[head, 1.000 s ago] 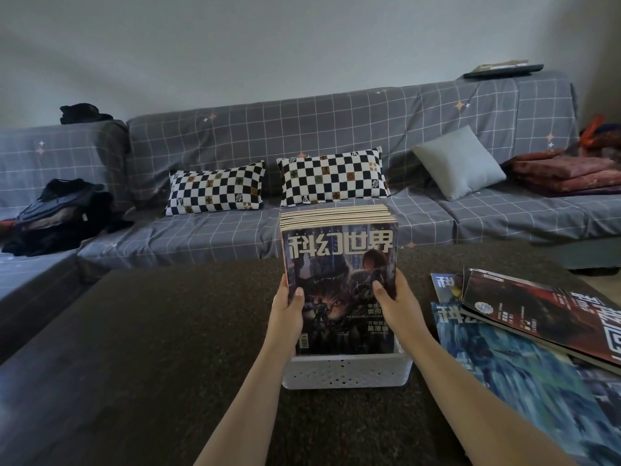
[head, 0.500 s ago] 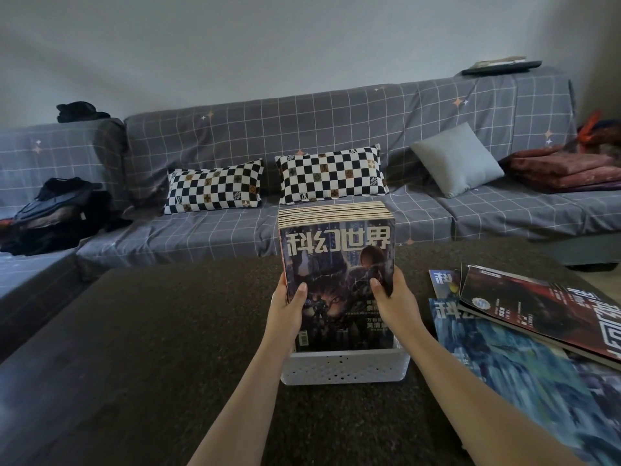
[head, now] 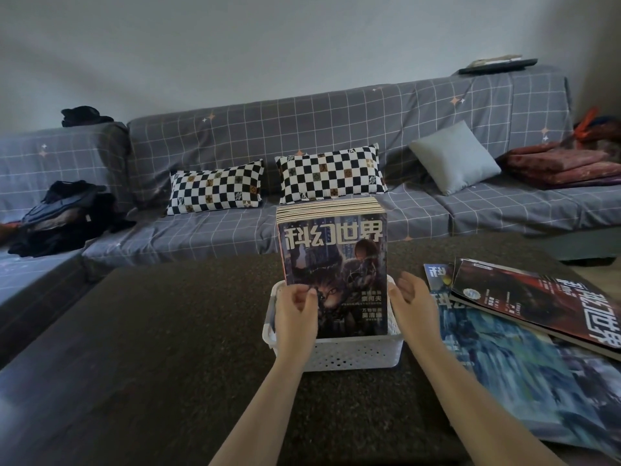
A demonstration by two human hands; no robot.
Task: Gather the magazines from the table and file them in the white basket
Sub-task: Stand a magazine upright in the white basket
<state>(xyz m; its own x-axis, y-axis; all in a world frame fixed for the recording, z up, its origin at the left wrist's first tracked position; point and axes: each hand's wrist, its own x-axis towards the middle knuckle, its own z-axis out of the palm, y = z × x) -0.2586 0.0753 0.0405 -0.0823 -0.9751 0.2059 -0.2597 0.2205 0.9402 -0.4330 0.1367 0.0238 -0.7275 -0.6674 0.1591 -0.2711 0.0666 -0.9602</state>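
A stack of magazines (head: 332, 264) stands upright in the white basket (head: 353, 354) on the table (head: 151, 348), between both hands. The loose magazines (head: 524, 317) lie flat just right of the right hand (head: 415, 299), whose fingers are spread and empty; the left hand (head: 295, 312), loosely curled, holding nothing, is farther off. Reaching right suits best

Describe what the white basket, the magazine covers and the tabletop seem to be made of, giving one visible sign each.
White basket: likely moulded plastic, matte; regular punched holes in its wall. Magazine stack: glossy printed paper; thin layered page edges on top. Table: dark, speckled surface, possibly stone or textured laminate; cannot tell which.
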